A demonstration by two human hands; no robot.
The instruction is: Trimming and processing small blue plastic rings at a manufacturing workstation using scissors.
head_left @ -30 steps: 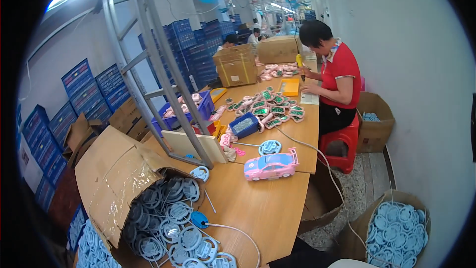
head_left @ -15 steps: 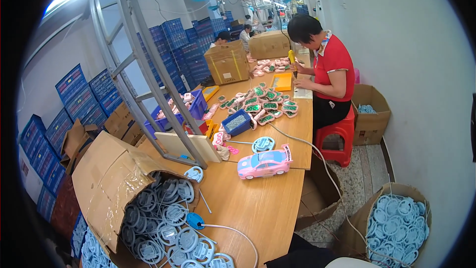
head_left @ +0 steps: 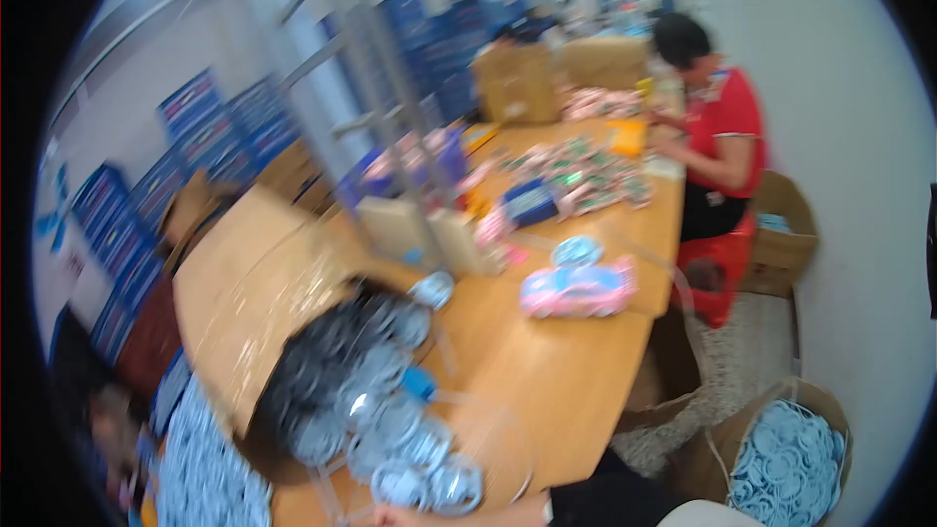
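The picture is blurred by motion. A bare forearm with a dark sleeve lies along the lower edge; its hand is cut off by the rim, so I cannot tell what it holds. My left hand is out of view. Closest to the arm, a cardboard box lies on its side on the wooden table, with several round blue-and-white parts spilling from it. Farther back stands a pink and blue toy car, with a round blue part just behind it.
A person in a red shirt sits on a red stool at the table's far right, among small toy parts. A box of light-blue rings stands on the floor at lower right. Blue crates and a metal frame are at the left.
My head has swung, so the whole scene has shifted and blurred. A forearm has come in along the lower edge. The toy car and the box stay where they were.
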